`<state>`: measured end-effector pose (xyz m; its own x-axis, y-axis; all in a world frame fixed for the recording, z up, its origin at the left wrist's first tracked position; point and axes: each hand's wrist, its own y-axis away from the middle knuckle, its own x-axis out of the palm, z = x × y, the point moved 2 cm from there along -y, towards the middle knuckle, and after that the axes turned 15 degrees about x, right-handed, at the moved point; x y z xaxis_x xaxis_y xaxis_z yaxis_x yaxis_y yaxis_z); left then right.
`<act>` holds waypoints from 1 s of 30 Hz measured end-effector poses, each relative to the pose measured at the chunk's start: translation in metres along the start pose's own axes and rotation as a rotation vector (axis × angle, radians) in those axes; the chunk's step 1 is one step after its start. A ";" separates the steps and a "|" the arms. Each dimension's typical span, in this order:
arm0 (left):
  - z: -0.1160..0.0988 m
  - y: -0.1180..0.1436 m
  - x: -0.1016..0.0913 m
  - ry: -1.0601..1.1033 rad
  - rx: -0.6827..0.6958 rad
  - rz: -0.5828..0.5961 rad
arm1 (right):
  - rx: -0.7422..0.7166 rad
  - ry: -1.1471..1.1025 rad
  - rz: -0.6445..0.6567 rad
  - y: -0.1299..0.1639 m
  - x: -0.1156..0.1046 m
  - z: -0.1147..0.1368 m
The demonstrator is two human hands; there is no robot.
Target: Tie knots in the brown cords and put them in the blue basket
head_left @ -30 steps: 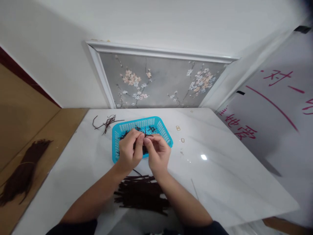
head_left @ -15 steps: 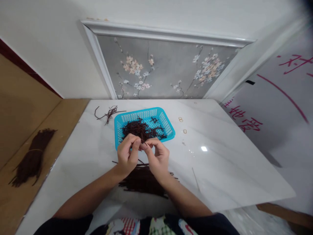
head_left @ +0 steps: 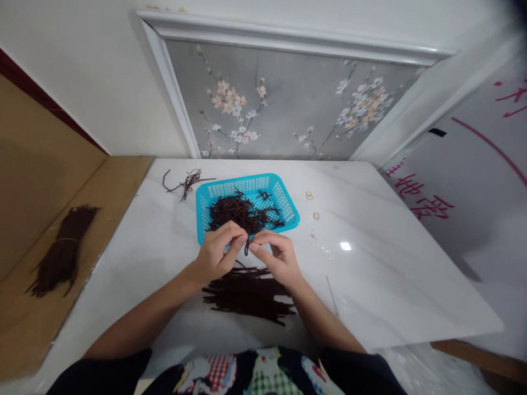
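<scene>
Between my two hands is a short dark brown strand (head_left: 246,248), bent into a small loop. My left hand (head_left: 219,251) pinches it with thumb and forefinger from one side. From the other side my right hand (head_left: 280,257) grips it the same way. Just beyond the hands a blue plastic basket (head_left: 290,211) holds a heap of short, knotted-looking dark brown pieces (head_left: 234,211). Below my hands lies a pile of long, straight dark brown strands (head_left: 249,296), side by side on the white marbled table (head_left: 370,274).
Several loose strands (head_left: 187,184) lie left of the basket. A banded bundle of strands (head_left: 61,252) rests on the brown surface (head_left: 24,340) at the left. Small rubber bands (head_left: 309,195) are on the table to the right. A wall with a floral panel (head_left: 284,99) closes the back.
My fingertips have drawn slightly apart, and the strand now shows as a small loop hanging between them. The whole view has shifted a little.
</scene>
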<state>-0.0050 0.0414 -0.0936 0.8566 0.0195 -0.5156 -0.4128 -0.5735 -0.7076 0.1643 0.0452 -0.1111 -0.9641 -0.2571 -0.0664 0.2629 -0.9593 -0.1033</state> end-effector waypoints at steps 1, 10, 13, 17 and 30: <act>0.001 0.000 0.000 0.031 -0.023 0.008 | 0.014 0.007 0.041 -0.001 -0.001 -0.001; 0.001 0.005 0.010 0.024 -0.006 0.083 | 0.271 -0.287 -0.061 0.002 -0.001 -0.015; 0.003 0.007 0.012 -0.012 0.004 0.121 | 0.410 -0.487 -0.019 0.003 0.003 -0.025; 0.006 0.005 0.013 0.042 -0.039 0.170 | 0.455 -0.596 0.001 0.002 0.003 -0.037; 0.010 0.011 0.026 0.505 -0.391 -0.115 | 0.456 -0.687 0.006 0.003 0.007 -0.042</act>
<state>0.0097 0.0436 -0.1197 0.9681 -0.2342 -0.0891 -0.2482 -0.8484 -0.4675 0.1599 0.0450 -0.1536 -0.8094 -0.1341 0.5717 0.3695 -0.8730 0.3183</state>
